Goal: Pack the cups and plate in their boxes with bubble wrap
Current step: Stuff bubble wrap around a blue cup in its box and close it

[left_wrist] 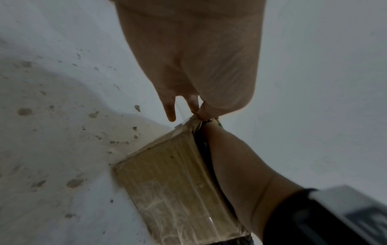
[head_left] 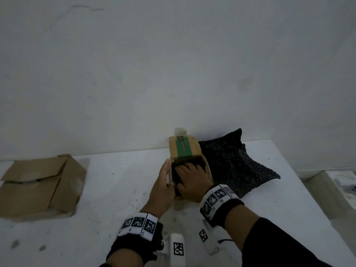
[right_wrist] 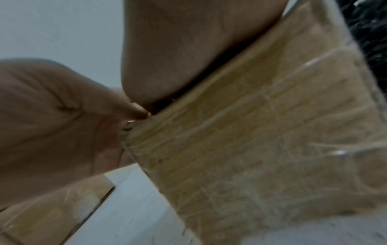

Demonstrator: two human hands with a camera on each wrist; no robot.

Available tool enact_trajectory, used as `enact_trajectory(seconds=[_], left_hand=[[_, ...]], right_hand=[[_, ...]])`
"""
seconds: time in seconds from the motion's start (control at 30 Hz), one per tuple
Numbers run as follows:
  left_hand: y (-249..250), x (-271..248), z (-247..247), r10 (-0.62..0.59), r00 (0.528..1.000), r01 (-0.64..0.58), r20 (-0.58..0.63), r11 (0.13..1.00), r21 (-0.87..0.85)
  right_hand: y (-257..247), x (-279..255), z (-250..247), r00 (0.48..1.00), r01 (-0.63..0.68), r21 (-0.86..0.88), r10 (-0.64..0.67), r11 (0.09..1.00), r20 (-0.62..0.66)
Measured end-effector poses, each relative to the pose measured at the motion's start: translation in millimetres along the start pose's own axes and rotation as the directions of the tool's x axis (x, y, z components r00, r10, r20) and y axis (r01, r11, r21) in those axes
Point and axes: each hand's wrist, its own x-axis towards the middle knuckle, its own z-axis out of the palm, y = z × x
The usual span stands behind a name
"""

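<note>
A small cardboard box (head_left: 184, 151) with a green tape band stands open on the white table, its far flap upright. Dark bubble-wrapped stuff (head_left: 177, 173) fills its mouth; whatever is wrapped inside is hidden. My right hand (head_left: 192, 178) lies over that bundle with fingers spread, pressing it down into the box. My left hand (head_left: 163, 179) is against the box's left side, fingers straight along the outside and thumb at the rim, pinching the left wall. The wrist views show the box's taped side (left_wrist: 171, 182) (right_wrist: 251, 132) and my left thumb (right_wrist: 134, 109) on its corner.
A loose sheet of black bubble wrap (head_left: 237, 164) lies just right of the box by the wall. A larger brown cardboard box (head_left: 42, 182) sits at the table's left. White marker blocks (head_left: 178, 247) stand near the front edge. The table's right edge (head_left: 308, 193) is close.
</note>
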Motion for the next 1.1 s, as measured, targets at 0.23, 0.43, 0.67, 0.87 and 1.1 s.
enact_trajectory(seconds=[0.23,0.43,0.67,0.87,1.1], left_hand=[[1.4,-1.7,1.0,0.015,1.0,-0.015,-0.025,1.0,0.009],[-1.6,-2.3,2.1,0.014,1.0,-0.013,-0.009,0.998,0.062],[-3.5,-1.4,4.6,0.036,0.999,-0.034,-0.038,0.999,0.04],[-7.9,0.6,3.1,0.05,0.998,-0.049,-0.03,0.998,0.04],[-0.8,-2.8,8.6,0.032,0.999,-0.031,-0.036,0.999,0.035]], right_hand=[[-2.0,20.1,-10.1,0.955,-0.076,-0.116,0.106,0.99,0.276],[-1.8,8.6,-4.4,0.999,-0.031,0.01,0.031,0.999,0.013],[6.2,1.5,-4.5,0.995,-0.028,-0.053,0.033,0.998,0.092],[1.1,11.9,-11.9,0.941,-0.134,-0.105,0.16,0.985,0.3],[-7.0,-3.1,-9.8,0.992,-0.123,-0.061,0.122,0.991,-0.013]])
